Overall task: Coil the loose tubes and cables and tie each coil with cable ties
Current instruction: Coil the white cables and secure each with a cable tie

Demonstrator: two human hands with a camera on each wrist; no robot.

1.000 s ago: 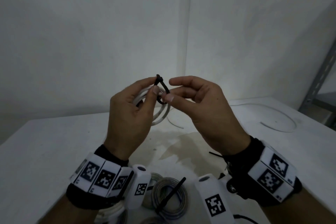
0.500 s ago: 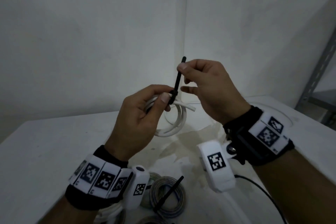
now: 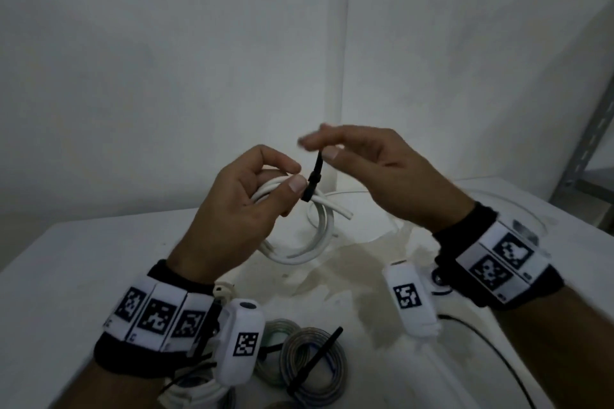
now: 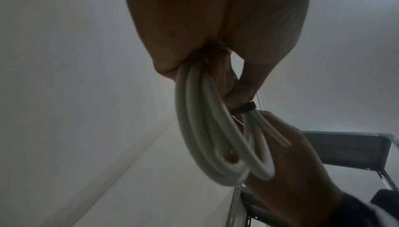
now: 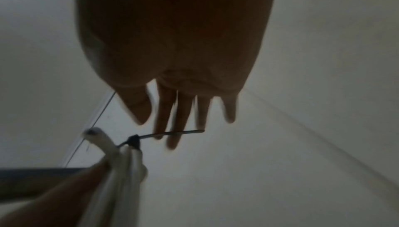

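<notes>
My left hand (image 3: 293, 174) holds a small white tube coil (image 3: 299, 252) up above the table, with thumb and fingers pinching the bundle right beside a black cable tie (image 3: 312, 181). The tie is cinched round the coil and its tail sticks upward. The left wrist view shows the tie (image 4: 244, 109) wrapped round the tube coil (image 4: 200, 136), with two cut tube ends poking out. My right hand (image 3: 320, 146) hovers at the tip of the tail with fingers straight. In the right wrist view the tail of the tie (image 5: 134, 141) crosses in front of the spread fingers (image 5: 172, 138) and is not gripped.
A grey cable coil (image 3: 312, 352) with a black tie lies on the white table (image 3: 83, 276) near my wrists, beside a white coil (image 3: 199, 388). A loose clear tube (image 3: 498, 199) curves at the back right. A metal shelf (image 3: 591, 149) stands to the right.
The right hand threaded the tie and pulled its tail upward, tightening it. It has since dropped lower and straightened its fingers off the tail. The left hand kept the coil.
</notes>
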